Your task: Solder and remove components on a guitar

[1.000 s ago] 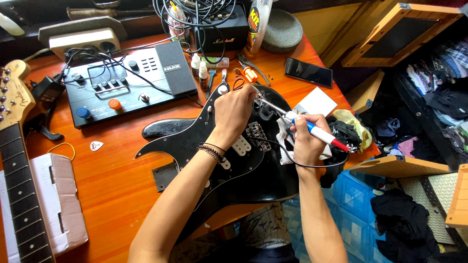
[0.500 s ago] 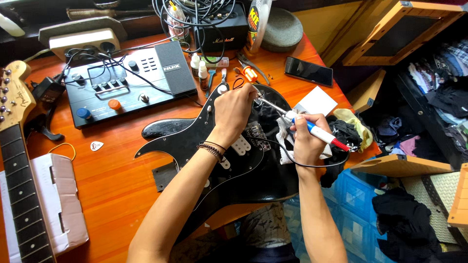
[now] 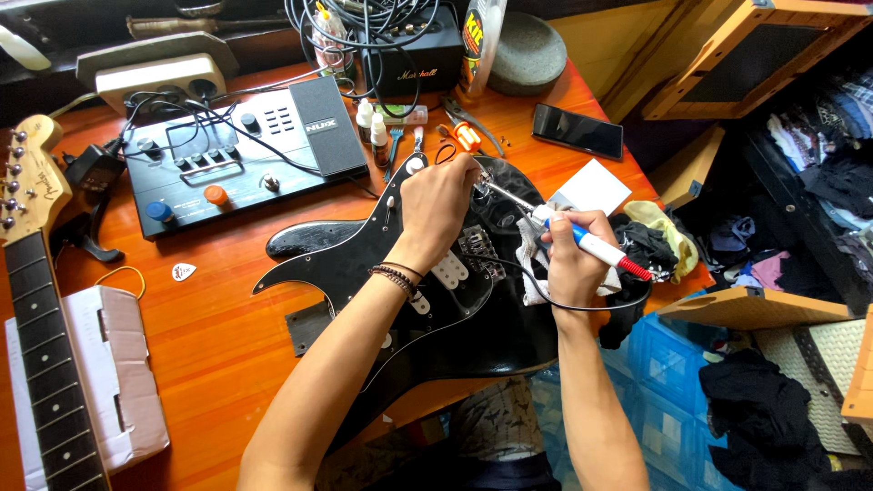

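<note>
Black and glossy, the electric guitar body (image 3: 364, 273) is laid flat on the orange wooden desk (image 3: 227, 345), with its horns pointed toward the far left and its lower end hung over the near edge above the person's lap. Near its upper right part, the metal tip of a soldering iron (image 3: 582, 241) is brought in; the iron's long axis is run from lower right to upper left, blue-and-white handle low, tip high. It is gripped by the right hand (image 3: 568, 259), closed around the handle like a pen, with a white cloth (image 3: 532, 259) tucked beneath it. The left hand (image 3: 441, 205) is set just to the left of the tip, fingers curled down and pinched together on something small that cannot be made out; it is the nearer hand to the joint, directly across from the tip. A black cord (image 3: 591, 305) is looped from the handle back under the wrist. Farther out, a black effects pedal board (image 3: 236, 145) is seen to the left, a dark phone (image 3: 577, 130) to the right, and a guitar neck (image 3: 41, 318) along the left edge.
</note>
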